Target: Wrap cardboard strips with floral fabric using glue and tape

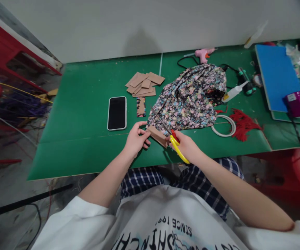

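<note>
My left hand (136, 139) pinches the near corner of a floral patterned fabric (191, 99) together with a small brown cardboard piece (157, 135) on the green table (87, 104). My right hand (187, 147) grips yellow-handled scissors (174, 140), whose blades point up-left into the fabric edge above the cardboard. The two hands sit close together at the table's front edge.
A black phone (117, 113) lies left of the hands, with a fabric-covered strip (140, 106) and a pile of cardboard pieces (144, 84) behind it. A tape ring (224, 125), red tassel (243, 123), glue bottle (234, 92), pink glue gun (204, 53) and blue board (277, 74) lie right.
</note>
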Motion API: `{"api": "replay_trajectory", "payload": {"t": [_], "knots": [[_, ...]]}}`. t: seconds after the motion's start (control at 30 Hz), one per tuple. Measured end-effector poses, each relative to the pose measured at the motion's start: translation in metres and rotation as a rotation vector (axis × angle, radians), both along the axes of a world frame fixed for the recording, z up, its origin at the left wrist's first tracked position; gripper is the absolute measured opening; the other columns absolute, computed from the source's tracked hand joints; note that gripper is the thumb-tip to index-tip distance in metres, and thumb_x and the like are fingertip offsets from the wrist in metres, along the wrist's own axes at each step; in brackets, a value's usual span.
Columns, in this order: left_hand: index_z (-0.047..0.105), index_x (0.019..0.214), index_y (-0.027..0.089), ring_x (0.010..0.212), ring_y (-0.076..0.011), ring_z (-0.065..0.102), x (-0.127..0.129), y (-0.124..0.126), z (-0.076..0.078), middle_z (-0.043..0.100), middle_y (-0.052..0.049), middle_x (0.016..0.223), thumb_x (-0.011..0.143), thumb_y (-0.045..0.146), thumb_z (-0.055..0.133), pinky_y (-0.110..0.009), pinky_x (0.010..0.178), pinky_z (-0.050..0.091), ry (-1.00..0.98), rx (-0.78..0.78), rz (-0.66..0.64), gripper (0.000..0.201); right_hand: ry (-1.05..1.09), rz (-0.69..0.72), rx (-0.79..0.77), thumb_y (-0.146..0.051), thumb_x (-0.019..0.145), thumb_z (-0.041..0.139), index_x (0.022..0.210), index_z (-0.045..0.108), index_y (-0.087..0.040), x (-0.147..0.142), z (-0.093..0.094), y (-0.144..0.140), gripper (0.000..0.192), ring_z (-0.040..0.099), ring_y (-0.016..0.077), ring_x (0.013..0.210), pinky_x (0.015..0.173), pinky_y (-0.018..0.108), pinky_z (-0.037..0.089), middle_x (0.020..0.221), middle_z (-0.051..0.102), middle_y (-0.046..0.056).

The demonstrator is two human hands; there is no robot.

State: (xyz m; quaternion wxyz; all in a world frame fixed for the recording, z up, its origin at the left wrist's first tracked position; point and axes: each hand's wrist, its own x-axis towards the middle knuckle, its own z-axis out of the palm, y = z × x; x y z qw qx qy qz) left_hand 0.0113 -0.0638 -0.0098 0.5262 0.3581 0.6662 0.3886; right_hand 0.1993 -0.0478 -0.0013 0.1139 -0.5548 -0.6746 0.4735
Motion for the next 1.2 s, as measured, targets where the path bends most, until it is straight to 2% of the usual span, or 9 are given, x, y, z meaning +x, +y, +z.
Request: {"api": "replay_trajectory", "payload": {"t": [0.27, 0.4, 0.5, 0.63, 0.7, 0.83, 0.93, 1.03, 1.2], "knots": [[0.042, 0.116, 0.025, 0.038, -0.0065, 0.052, -0.005, -0.002, -0.007, 0.049, 0.007, 0.067, 0.077, 0.019, 0.056, -0.014, 0.031, 0.038, 0.149, -0.013, -0.074, 0.043, -0.095, 0.047, 0.04, -0.026, 0.075, 0.051, 0.08, 0.05, -0.021, -0.001, 0.004, -0.002, 0.007, 0.057, 0.0152, 0.067, 0.058, 0.022, 0.037, 0.08, 0.066, 0.002], [0.04, 0.121, 0.027, 0.033, -0.0064, 0.047, -0.012, 0.001, -0.009, 0.049, 0.008, 0.061, 0.077, 0.025, 0.057, -0.015, 0.031, 0.037, 0.254, -0.034, -0.165, 0.047, -0.196, 0.062, 0.098, -0.035, 0.077, 0.051, 0.076, 0.048, -0.022, -0.002, 0.004, -0.002, 0.013, 0.053, 0.0152, 0.06, 0.054, 0.022, 0.033, 0.069, 0.061, 0.001], [0.038, 0.122, 0.024, 0.04, -0.008, 0.052, -0.017, 0.003, -0.009, 0.055, 0.004, 0.07, 0.076, 0.026, 0.056, -0.017, 0.035, 0.039, 0.265, -0.012, -0.073, 0.049, -0.21, 0.073, 0.118, -0.037, 0.078, 0.05, 0.078, 0.048, -0.021, -0.002, 0.004, -0.003, 0.016, 0.055, 0.0163, 0.062, 0.054, 0.022, 0.033, 0.071, 0.062, 0.003], [0.039, 0.121, 0.022, 0.071, -0.0127, 0.062, -0.022, 0.007, -0.006, 0.063, -0.003, 0.092, 0.072, 0.02, 0.056, -0.019, 0.054, 0.047, 0.245, 0.102, 0.09, 0.052, -0.225, 0.105, 0.126, -0.033, 0.078, 0.05, 0.084, 0.05, -0.021, -0.001, 0.004, -0.005, 0.013, 0.056, 0.0168, 0.063, 0.054, 0.022, 0.032, 0.073, 0.063, 0.004], [0.041, 0.12, 0.021, 0.079, -0.014, 0.062, -0.022, 0.01, -0.002, 0.065, -0.003, 0.089, 0.07, 0.018, 0.058, -0.02, 0.061, 0.046, 0.195, 0.101, 0.11, 0.053, -0.248, 0.12, 0.142, -0.031, 0.077, 0.05, 0.083, 0.049, -0.022, 0.0, 0.003, -0.006, 0.011, 0.054, 0.0166, 0.061, 0.053, 0.022, 0.031, 0.071, 0.062, 0.003], [0.046, 0.114, 0.018, 0.078, -0.0142, 0.062, -0.018, 0.019, 0.006, 0.065, -0.003, 0.081, 0.065, 0.016, 0.06, -0.021, 0.064, 0.045, 0.01, 0.021, 0.137, 0.051, -0.266, 0.139, 0.172, -0.03, 0.077, 0.05, 0.082, 0.047, -0.022, 0.001, 0.001, -0.009, 0.01, 0.053, 0.0162, 0.061, 0.052, 0.022, 0.029, 0.074, 0.062, 0.003], [0.045, 0.115, 0.018, 0.079, -0.0147, 0.061, -0.017, 0.027, 0.005, 0.064, -0.004, 0.085, 0.064, 0.014, 0.061, -0.024, 0.068, 0.046, -0.025, -0.012, 0.105, 0.054, -0.262, 0.141, 0.19, -0.031, 0.077, 0.051, 0.082, 0.047, -0.022, 0.001, -0.001, -0.01, 0.011, 0.054, 0.0161, 0.062, 0.052, 0.022, 0.029, 0.075, 0.062, 0.003], [0.043, 0.119, 0.018, 0.081, -0.0157, 0.059, -0.02, 0.032, -0.001, 0.06, -0.007, 0.1, 0.065, 0.014, 0.061, -0.029, 0.072, 0.047, 0.21, 0.073, 0.025, 0.057, -0.25, 0.137, 0.182, -0.031, 0.077, 0.051, 0.083, 0.048, -0.022, 0.002, -0.002, -0.01, 0.011, 0.054, 0.0158, 0.061, 0.053, 0.022, 0.03, 0.074, 0.061, 0.003], [0.059, 0.101, 0.014, 0.094, -0.0255, 0.052, -0.021, 0.032, -0.006, 0.057, -0.011, 0.099, 0.074, 0.035, 0.061, -0.038, 0.086, 0.042, 0.959, 0.287, -0.373, 0.034, -0.17, 0.105, 0.11, -0.031, 0.077, 0.051, 0.085, 0.048, -0.022, 0.004, 0.0, -0.007, 0.012, 0.057, 0.0173, 0.066, 0.056, 0.023, 0.034, 0.078, 0.064, 0.003]]}}
